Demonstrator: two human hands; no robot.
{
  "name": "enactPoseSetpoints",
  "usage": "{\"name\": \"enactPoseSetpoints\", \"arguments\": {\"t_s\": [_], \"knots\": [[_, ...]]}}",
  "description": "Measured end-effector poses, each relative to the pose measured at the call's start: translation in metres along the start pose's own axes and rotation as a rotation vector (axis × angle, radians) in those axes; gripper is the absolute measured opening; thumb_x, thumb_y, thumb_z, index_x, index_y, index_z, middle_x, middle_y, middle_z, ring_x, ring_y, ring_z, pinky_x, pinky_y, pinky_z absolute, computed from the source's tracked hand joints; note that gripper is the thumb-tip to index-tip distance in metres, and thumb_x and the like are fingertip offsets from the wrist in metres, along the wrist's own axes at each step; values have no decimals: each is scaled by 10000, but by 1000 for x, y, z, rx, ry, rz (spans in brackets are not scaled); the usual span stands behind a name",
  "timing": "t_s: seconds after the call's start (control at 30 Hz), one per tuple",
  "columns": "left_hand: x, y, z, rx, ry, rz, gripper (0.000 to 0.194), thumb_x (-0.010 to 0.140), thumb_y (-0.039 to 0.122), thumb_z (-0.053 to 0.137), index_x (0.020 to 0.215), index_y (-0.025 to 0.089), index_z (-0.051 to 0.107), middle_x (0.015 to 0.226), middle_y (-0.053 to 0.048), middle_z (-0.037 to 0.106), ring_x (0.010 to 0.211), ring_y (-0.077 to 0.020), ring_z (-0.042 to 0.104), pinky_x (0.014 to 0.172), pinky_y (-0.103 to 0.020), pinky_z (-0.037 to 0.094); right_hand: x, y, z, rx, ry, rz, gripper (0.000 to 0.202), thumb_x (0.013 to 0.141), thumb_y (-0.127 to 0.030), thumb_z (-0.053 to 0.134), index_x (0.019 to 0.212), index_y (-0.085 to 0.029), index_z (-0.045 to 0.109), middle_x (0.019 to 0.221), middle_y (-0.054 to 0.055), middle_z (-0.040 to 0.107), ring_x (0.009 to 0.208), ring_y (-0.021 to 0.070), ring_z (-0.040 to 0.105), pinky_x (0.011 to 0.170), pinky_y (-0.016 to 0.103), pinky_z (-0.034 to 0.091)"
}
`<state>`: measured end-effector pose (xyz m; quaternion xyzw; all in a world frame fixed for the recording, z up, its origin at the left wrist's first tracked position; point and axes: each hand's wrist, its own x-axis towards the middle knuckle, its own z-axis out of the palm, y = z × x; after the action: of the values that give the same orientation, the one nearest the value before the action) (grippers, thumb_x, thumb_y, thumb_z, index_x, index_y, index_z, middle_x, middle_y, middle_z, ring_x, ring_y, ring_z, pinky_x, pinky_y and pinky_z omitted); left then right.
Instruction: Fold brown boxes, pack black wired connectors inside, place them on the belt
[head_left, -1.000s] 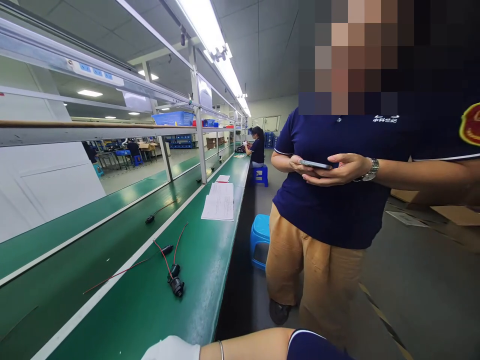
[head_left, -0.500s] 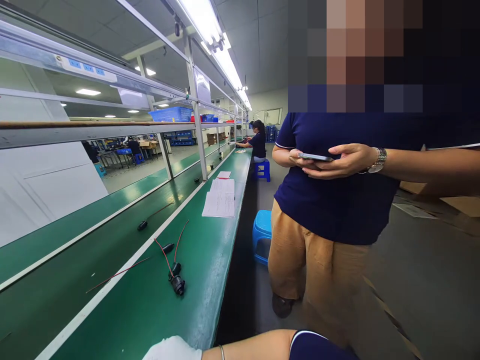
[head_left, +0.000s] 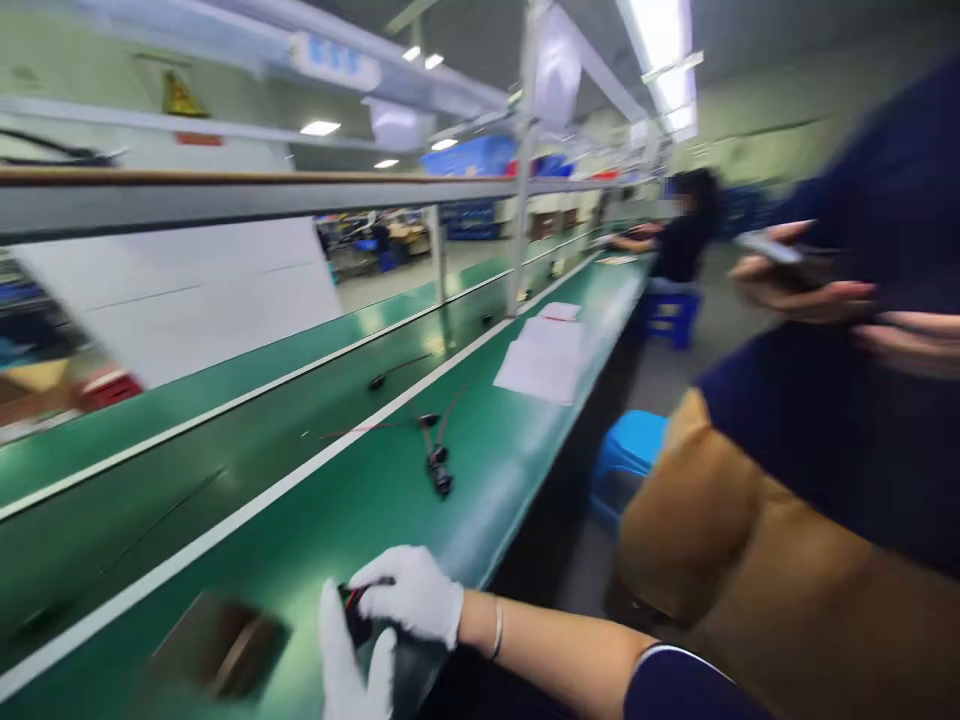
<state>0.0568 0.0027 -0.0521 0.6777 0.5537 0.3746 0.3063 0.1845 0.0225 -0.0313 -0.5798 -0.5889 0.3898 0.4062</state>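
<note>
In white gloves, both my hands meet low in the head view over the green bench (head_left: 300, 530). My right hand (head_left: 409, 595), with a bracelet at the wrist, has its fingers closed on a small black part with red wire (head_left: 355, 612). From below, my left hand (head_left: 349, 665) has the same part between its thumb and a raised finger. Motion blur hides the part's exact kind. Left of the hands lies a blurred brown, box-like object (head_left: 221, 645). Further up the bench is a cluster of black cylindrical pieces with red wires (head_left: 439, 470).
Paper sheets (head_left: 544, 355) lie along the bench. A person holding a phone (head_left: 771, 247) stands close on the right, beside a blue stool (head_left: 634, 445). Another person (head_left: 682, 235) sits at the far end. A shelf rail (head_left: 262, 200) crosses above the bench.
The view has swung left and down. Both gloved hands now show with the black part between them; before, only part of one glove showed. The brown object has come into view.
</note>
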Motion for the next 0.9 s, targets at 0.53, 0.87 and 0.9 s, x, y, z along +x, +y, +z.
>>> {"name": "enactPoseSetpoints", "arguments": {"t_s": [0.53, 0.87, 0.9], "knots": [[37, -84, -84, 74, 372, -106, 1276, 588, 272, 782, 1440, 162, -162, 1534, -218, 57, 1418, -326, 124, 1141, -489, 179, 121, -50, 32, -327, -339, -959, 201, 869, -166, 481, 921, -217, 669, 776, 24, 682, 677, 121, 609, 650, 236, 479], [78, -87, -95, 50, 108, -290, 501, 636, 210, 700, 1111, 182, 541, 1101, -98, 638, 1017, -257, 610, 903, -395, 467, 142, -98, 110, -1067, -913, -983, 129, 734, -100, 593, 609, -118, 616, 706, 90, 662, 582, 181, 593, 471, 261, 383], [76, -88, -95, 52, 117, -275, 497, 642, 215, 688, 1113, 182, 536, 1107, -98, 636, 1023, -256, 608, 907, -397, 466, 138, -98, 115, -1056, -916, -967, 160, 721, -84, 611, 565, -117, 597, 666, 79, 651, 570, 173, 586, 470, 259, 394]]}}
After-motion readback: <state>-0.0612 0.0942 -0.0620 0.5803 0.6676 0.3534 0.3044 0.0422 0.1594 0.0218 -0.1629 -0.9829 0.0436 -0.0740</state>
